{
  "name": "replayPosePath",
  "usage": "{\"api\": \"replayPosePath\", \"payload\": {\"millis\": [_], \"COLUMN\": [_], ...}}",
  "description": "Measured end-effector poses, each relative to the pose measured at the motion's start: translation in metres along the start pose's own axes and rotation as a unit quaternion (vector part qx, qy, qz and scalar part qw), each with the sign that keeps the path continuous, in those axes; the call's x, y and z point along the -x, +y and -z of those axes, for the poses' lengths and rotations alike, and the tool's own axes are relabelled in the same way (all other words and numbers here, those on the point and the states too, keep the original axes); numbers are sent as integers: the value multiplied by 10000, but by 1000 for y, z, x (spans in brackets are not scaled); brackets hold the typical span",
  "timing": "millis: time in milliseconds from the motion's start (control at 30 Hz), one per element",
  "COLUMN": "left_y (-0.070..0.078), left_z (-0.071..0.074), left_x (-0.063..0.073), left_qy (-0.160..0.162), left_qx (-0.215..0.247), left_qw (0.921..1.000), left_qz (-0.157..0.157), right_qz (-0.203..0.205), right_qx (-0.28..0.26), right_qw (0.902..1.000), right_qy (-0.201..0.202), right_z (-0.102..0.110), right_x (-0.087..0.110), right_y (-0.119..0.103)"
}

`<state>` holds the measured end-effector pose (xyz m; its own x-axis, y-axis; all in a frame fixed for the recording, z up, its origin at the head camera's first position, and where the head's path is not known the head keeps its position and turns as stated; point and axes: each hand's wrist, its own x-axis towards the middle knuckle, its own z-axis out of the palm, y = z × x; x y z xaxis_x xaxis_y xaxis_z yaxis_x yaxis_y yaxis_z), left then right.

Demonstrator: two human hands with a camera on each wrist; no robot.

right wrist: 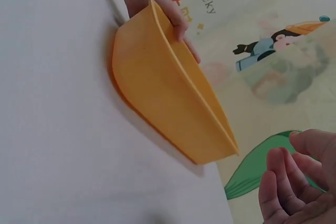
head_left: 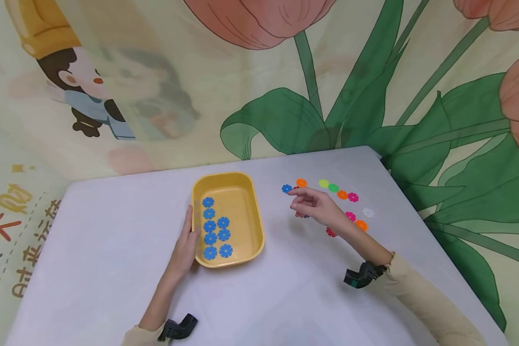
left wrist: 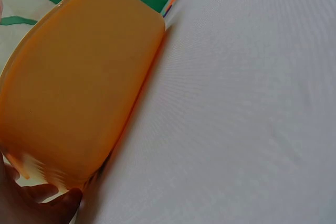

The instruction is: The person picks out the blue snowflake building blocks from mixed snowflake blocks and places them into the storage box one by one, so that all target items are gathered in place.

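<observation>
A yellow tray [head_left: 239, 197] stands on the white table, with several blue flower-shaped discs [head_left: 209, 226] in two columns along its left half. My left hand [head_left: 183, 247] holds the tray by its left side; in the left wrist view, fingers [left wrist: 39, 192] touch the lower end of the tray wall [left wrist: 84, 77]. Over the loose discs to the right hovers my right hand [head_left: 317, 206], fingers loosely bent. The right wrist view shows no disc in that hand [right wrist: 302, 182]. Just left of its fingertips lies a blue disc [head_left: 287, 189]. The hand partly covers other discs.
Loose discs are scattered at the table's right: orange [head_left: 301, 182], yellow-green [head_left: 324, 183], green [head_left: 333, 188], pink [head_left: 352, 197], white [head_left: 367, 212] and red [head_left: 331, 232]. A printed curtain [head_left: 259, 96] hangs behind the table's far edge.
</observation>
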<state>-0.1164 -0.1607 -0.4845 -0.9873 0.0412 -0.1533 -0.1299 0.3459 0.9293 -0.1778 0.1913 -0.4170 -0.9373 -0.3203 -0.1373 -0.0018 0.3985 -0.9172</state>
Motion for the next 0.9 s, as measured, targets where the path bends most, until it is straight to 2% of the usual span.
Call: {"api": "replayPosePath", "payload": {"millis": [133,233,400,533,700,900], "left_y": [2,-1,-3,-3,-2,-1], "left_z": [1,1,0,1,0,1], "left_x": [1,1,-1,-1,0,1], "left_qy": [25,17,62,62,54,40], "left_qx": [-6,-21,-17,40,52,37], "left_qw": [10000,10000,9997,9996,9997,9999], "left_qz": [-77,-86,-229,-278,-218,-158], "right_qz": [-97,-209,-405,-586,-753,-825], "right_qx": [271,695,1579,2054,2310,2353], "right_qw": [9995,9970,9859,9757,9693,9682], "right_qy": [149,265,373,487,370,192], "right_z": [14,26,47,58,66,65], "right_x": [-6,-12,-31,-45,-55,-60], "right_y": [13,26,43,53,61,66]}}
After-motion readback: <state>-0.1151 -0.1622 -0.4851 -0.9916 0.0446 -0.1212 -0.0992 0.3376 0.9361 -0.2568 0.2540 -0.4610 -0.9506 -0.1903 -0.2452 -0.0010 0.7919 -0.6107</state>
